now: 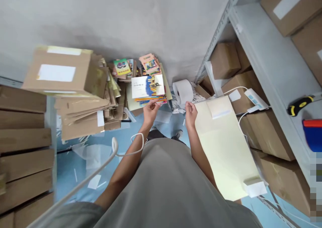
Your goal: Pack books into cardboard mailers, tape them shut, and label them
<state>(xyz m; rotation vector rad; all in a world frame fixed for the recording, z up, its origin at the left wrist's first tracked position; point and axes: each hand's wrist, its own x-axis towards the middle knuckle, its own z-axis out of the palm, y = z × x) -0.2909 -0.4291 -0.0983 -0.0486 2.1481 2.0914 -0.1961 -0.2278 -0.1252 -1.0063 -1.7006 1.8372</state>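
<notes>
My left hand [150, 112] reaches to the near edge of a stack of colourful books [148, 90], with its fingers curled on the lower edge of the top white-and-blue book. My right hand [191, 114] is closed in a pinch at the top left corner of a long pale yellow sheet [223, 147] that lies to my right. A roll of white label tape [183, 91] stands just beyond my right hand. What the right fingers pinch is too small to make out.
Stacks of flat cardboard mailers [83, 114] and a taped box [62, 72] are at the left. Metal shelving [271, 63] with brown boxes fills the right; a yellow-black tool [300, 105] lies on it. More books [122, 67] lean by the wall. Paper scraps litter the blue floor [75, 167].
</notes>
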